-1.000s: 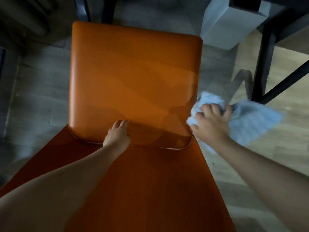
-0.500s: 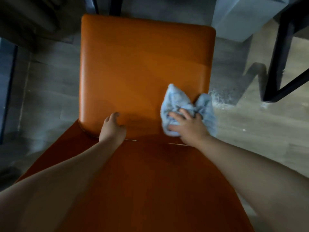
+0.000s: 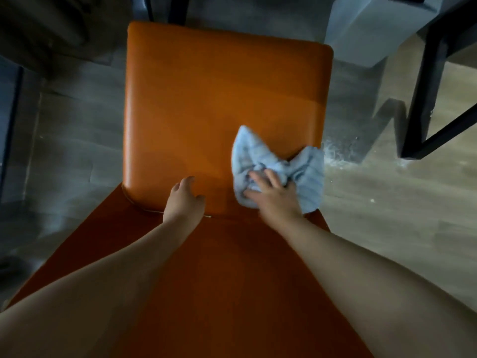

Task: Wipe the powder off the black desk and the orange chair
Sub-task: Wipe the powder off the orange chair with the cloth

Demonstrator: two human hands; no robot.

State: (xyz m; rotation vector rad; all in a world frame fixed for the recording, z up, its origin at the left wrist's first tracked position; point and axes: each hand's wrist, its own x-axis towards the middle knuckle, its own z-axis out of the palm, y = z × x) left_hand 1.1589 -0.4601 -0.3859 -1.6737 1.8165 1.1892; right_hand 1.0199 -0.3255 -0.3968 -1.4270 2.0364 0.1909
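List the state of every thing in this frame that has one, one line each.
orange chair: seat looks wiped, no powder visible.
blue cloth: bunched, lying on the seat's right rear part.
right hand: gripping the cloth.
left hand: resting on the seat, holding nothing.
powder: scattered on the floor right of the chair.

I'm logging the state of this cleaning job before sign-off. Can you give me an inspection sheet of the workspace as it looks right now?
Surface: orange chair, seat looks free of powder from this view.
Job's things: light blue cloth bunched on the seat's right near corner; black desk, only a black leg frame shows at right.
Clutter: white powder scattered on the floor beside the chair's right edge.
Hands: right hand grips the cloth; left hand rests on the seat's near edge, holding nothing.
Cables: nothing seen.
Surroundings: grey box on the floor at upper right.
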